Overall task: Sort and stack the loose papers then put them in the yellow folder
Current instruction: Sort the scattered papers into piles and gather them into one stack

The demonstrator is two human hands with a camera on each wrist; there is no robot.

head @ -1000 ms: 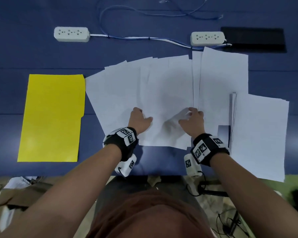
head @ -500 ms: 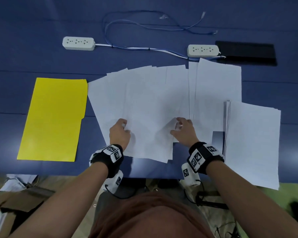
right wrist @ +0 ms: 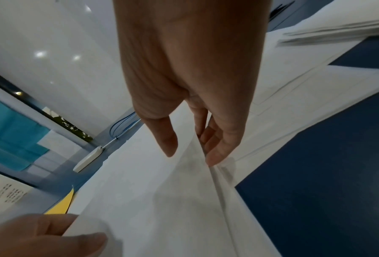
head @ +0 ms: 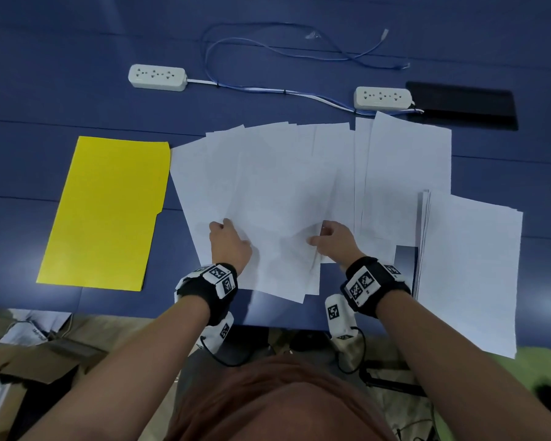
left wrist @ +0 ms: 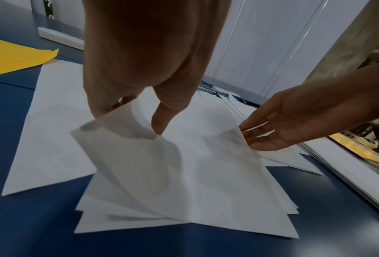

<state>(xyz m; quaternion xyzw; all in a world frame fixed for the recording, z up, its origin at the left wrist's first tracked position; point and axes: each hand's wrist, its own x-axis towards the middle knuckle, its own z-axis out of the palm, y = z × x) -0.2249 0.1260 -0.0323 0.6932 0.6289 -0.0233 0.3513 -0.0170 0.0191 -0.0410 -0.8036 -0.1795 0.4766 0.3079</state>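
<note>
Several loose white papers [head: 283, 186] lie fanned and overlapping on the blue table [head: 29, 173]. The closed yellow folder [head: 105, 214] lies flat to their left. My left hand [head: 229, 243] pinches the left edge of the top sheets [left wrist: 184, 165] between thumb and fingers and lifts it off the pile; the same left hand [left wrist: 127, 121] fills the left wrist view. My right hand [head: 331, 240] holds the sheets' right edge, fingers tucked under and thumb above, as the right wrist view [right wrist: 192, 156] shows. The sheets bow up between both hands.
A squared stack of papers [head: 471, 272] lies at the right and overhangs the near table edge. Two white power strips [head: 156, 77] [head: 383, 97], blue cables and a flat black object [head: 462, 105] lie behind the papers. Boxes and cables lie on the floor.
Both hands have drawn back toward the near edge, the left one shifting left. They went from pressing on the papers to pinching and lifting the edges of the top sheets.
</note>
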